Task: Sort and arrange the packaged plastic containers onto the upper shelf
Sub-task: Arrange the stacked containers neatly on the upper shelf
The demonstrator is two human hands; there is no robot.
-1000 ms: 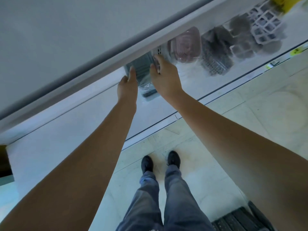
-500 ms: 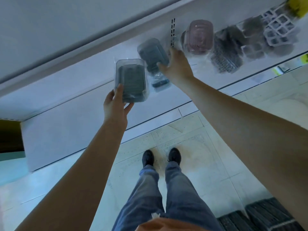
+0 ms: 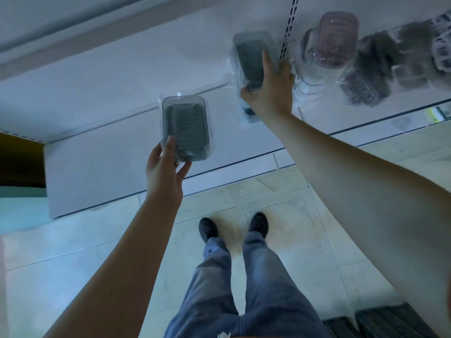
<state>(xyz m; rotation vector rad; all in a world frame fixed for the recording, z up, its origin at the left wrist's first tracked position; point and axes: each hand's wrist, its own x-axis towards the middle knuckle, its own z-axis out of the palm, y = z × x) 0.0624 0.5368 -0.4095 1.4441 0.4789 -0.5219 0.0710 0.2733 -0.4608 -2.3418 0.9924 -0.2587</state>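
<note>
Shelf: bare span left. Left hand pinches grey container; right hand grips second grey container beside pink container.

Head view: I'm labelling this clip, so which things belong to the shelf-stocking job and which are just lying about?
Job:
left hand holding a grey container
right hand gripping a second grey container
pink container
dark basket packs

Lying about:
black crates on the floor
brown box
</note>
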